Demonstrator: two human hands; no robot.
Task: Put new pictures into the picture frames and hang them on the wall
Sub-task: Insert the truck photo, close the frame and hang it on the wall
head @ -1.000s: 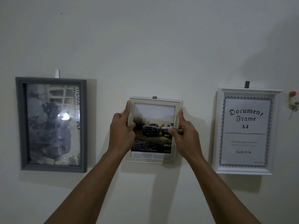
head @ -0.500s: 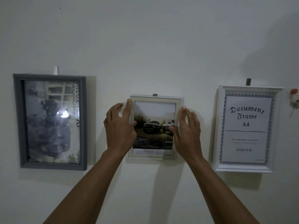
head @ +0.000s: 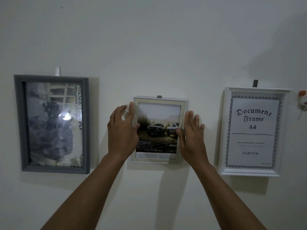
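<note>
A small cream frame (head: pixel 158 101) with a picture of two off-road trucks hangs on the wall from a dark hook (head: pixel 159 96). My left hand (head: pixel 122 130) is at its left edge, fingers spread, thumb resting on the glass. My right hand (head: pixel 191 131) is at its right edge with fingers extended upward and the thumb on the picture. Neither hand grips the frame. A large grey frame (head: pixel 53 78) hangs at the left. A white frame (head: pixel 255 90) printed "Document Frame A4" hangs at the right.
A pale tab hook (head: pixel 57 71) holds the grey frame and a dark hook (head: pixel 255 83) holds the white one. A small white and orange ornament (head: pixel 302 100) sticks to the wall at the far right edge. The wall above and below the frames is bare.
Both hands have let go of the small frame's sides and their fingers have spread. The frame stays on its hook. The view shifted slightly.
</note>
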